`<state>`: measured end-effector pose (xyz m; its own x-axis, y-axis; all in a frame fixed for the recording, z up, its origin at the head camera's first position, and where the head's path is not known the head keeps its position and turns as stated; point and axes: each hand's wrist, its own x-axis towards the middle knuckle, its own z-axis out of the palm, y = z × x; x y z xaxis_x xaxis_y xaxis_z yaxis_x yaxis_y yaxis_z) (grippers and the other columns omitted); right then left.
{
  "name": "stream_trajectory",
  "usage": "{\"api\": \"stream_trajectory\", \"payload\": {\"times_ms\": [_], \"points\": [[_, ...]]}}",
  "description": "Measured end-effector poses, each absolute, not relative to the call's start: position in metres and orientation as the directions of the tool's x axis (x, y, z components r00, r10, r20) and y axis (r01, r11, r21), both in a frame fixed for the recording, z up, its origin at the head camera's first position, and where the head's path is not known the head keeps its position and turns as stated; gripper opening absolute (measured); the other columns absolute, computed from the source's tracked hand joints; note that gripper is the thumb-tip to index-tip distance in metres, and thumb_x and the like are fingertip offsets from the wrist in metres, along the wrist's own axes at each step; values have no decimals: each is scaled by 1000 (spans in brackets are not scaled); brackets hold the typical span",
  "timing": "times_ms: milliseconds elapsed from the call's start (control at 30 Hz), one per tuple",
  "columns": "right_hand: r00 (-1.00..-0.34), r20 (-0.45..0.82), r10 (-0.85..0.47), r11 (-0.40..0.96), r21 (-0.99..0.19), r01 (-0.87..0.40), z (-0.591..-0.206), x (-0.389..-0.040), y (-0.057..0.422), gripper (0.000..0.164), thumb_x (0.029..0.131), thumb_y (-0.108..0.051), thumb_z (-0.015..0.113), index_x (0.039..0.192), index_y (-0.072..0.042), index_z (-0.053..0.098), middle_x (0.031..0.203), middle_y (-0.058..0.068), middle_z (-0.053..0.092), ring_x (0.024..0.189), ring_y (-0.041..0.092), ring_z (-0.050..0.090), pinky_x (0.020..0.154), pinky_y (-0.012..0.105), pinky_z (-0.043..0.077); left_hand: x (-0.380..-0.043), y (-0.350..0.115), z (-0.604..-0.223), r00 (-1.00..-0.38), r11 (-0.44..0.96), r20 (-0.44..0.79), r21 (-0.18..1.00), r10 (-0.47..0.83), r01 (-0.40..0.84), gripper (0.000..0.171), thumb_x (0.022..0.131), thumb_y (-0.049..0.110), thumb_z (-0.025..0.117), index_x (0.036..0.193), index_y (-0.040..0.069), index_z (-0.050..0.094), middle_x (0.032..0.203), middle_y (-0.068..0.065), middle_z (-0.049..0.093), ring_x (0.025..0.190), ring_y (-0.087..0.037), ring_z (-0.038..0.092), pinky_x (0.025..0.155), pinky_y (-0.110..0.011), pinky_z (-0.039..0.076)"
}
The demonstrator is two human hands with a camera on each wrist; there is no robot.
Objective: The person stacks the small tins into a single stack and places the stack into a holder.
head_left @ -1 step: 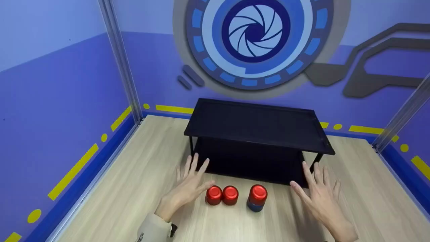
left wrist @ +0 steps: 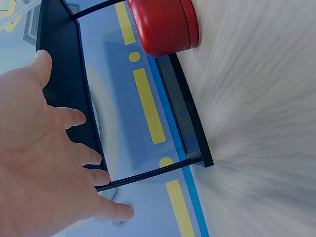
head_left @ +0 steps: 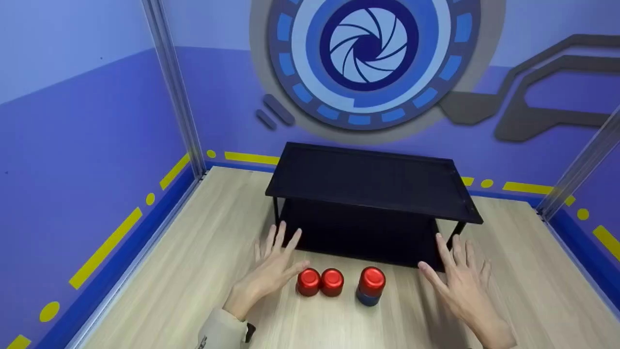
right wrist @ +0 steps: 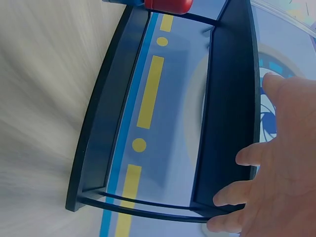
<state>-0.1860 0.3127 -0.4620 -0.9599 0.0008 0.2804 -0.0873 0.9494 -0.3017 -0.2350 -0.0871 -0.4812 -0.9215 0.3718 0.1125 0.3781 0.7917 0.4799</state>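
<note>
My left hand (head_left: pixel 265 277) is held with spread fingers to the left of two small red metal canisters, its thumb tip close by the left canister (head_left: pixel 308 282). Touching that one or nearly so is the second red canister (head_left: pixel 333 282). Farther right, another red canister (head_left: pixel 372 277) sits on top of a dark blue one (head_left: pixel 368 297). My right hand (head_left: pixel 462 288), also with fingers spread and holding nothing, is to the right of this stack. Behind the canisters stands a black two-tier shelf (head_left: pixel 373 182); the fingers of both hands overlap its front corners in the head view.
The light wooden table (head_left: pixel 160 271) runs on both sides of the shelf. Blue panels enclose it, with a left wall (head_left: pixel 87 160) and a back wall (head_left: pixel 218 97) joined by a metal post (head_left: pixel 174 82).
</note>
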Motion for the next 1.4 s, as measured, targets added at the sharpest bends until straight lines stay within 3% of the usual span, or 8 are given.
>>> {"api": "stream_trajectory", "payload": {"times_ms": [700,867,1100,1267,1400], "points": [[-969,249,-6,951,-297,-82,-458,-185,316,82,93,-62,46,156,-25,9,156,31,16,141,58,9,100,81,-2,-229,-83,-481,-916,786,122,478,383,392,80,92,64,41,156,22,15,162,-17,-4,149,-40,-7,110,-73,-2],[-958,286,-36,929,-343,-137,-467,-187,312,78,94,-55,51,156,-24,15,155,32,17,140,57,14,103,77,9,-228,-82,-481,-914,780,125,485,386,395,78,94,60,44,156,22,16,162,-18,-4,149,-40,-6,110,-72,-3],[-935,327,-139,788,-534,-305,-489,-191,290,68,95,-36,58,153,-18,27,152,27,32,136,50,33,101,71,30,-227,-80,-483,-915,775,126,494,384,394,76,94,56,47,155,21,18,162,-19,-1,149,-41,-4,110,-73,-1],[-945,252,-208,695,-642,-324,-498,-195,269,77,87,-40,69,151,-14,33,151,16,40,134,41,43,104,61,37,-229,-78,-484,-912,773,121,495,391,397,76,94,58,45,155,21,19,162,-21,2,149,-42,-1,111,-72,1],[-931,227,-287,632,-685,-361,-504,-199,252,86,79,-41,76,147,-5,36,144,16,49,126,35,52,98,51,46,-229,-76,-484,-913,765,104,513,395,390,77,94,61,42,155,22,19,162,-21,3,149,-42,1,112,-71,4]]}}
